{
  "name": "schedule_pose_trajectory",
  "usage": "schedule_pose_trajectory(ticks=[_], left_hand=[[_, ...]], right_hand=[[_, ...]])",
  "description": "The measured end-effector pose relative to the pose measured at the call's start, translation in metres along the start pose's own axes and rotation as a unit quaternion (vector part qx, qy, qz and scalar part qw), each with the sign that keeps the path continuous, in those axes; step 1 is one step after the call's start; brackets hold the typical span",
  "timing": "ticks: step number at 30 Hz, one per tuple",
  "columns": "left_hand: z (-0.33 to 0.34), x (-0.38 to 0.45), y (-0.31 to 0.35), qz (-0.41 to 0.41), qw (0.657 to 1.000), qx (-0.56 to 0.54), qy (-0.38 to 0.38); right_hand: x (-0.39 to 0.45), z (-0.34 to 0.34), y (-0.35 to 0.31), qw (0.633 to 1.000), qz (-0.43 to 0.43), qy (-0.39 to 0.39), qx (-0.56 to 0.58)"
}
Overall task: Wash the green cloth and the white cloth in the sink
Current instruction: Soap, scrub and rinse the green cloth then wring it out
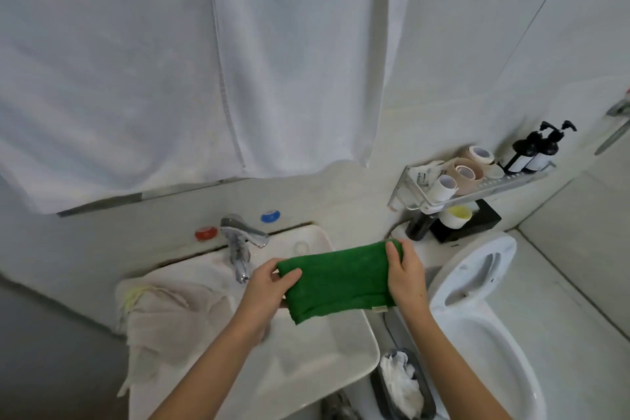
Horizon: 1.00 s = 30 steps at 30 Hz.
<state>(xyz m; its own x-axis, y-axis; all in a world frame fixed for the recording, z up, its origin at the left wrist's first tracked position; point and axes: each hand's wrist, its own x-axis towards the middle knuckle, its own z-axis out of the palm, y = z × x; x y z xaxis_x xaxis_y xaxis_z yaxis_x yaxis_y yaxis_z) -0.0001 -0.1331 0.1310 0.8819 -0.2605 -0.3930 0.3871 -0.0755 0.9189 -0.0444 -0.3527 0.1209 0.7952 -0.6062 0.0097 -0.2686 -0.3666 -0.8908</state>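
Head view: left hand (269, 286) and right hand (405, 278) each grasp an end of the folded green terry cloth (337, 281) above the white ceramic sink (341, 348); crumpled white cloth (160, 314) drapes the sink's left rim. No water runs; washing seems barely begun.

green cloth (337, 280) between both hands

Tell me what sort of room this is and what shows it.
Almost certainly a small bathroom. A white sink with a chrome faucet sits right beside a toilet, and a wall shelf holds pump bottles. Both hands hold a folded green cloth over the sink.
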Motion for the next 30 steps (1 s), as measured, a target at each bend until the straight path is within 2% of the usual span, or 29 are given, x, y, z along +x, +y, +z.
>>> schedule_pose_trajectory(ticks=[5,9,13,18,22,26,30], left_hand=[[0.057,0.029,-0.053,-0.079,0.997,0.000,0.003],[0.091,0.052,-0.093,-0.128,0.990,0.003,0.057],[0.103,0.073,-0.132,-0.148,0.979,0.043,0.131],[0.113,0.094,-0.165,-0.177,0.957,0.135,0.189],[0.126,0.096,-0.176,-0.181,0.944,0.207,0.185],[0.139,0.082,-0.177,-0.089,0.948,0.275,0.132],[0.141,0.075,-0.182,-0.074,0.954,0.282,0.068]], right_hand=[[0.030,-0.019,0.077,0.993,0.069,-0.051,-0.078],[0.055,-0.015,0.132,0.981,0.106,-0.089,-0.135],[0.070,0.003,0.173,0.971,0.123,-0.157,-0.133],[0.079,0.029,0.197,0.948,0.177,-0.241,-0.106],[0.076,0.045,0.205,0.913,0.191,-0.340,-0.116],[0.065,0.040,0.202,0.919,0.167,-0.346,-0.088],[0.057,0.027,0.196,0.916,0.131,-0.373,-0.067]])
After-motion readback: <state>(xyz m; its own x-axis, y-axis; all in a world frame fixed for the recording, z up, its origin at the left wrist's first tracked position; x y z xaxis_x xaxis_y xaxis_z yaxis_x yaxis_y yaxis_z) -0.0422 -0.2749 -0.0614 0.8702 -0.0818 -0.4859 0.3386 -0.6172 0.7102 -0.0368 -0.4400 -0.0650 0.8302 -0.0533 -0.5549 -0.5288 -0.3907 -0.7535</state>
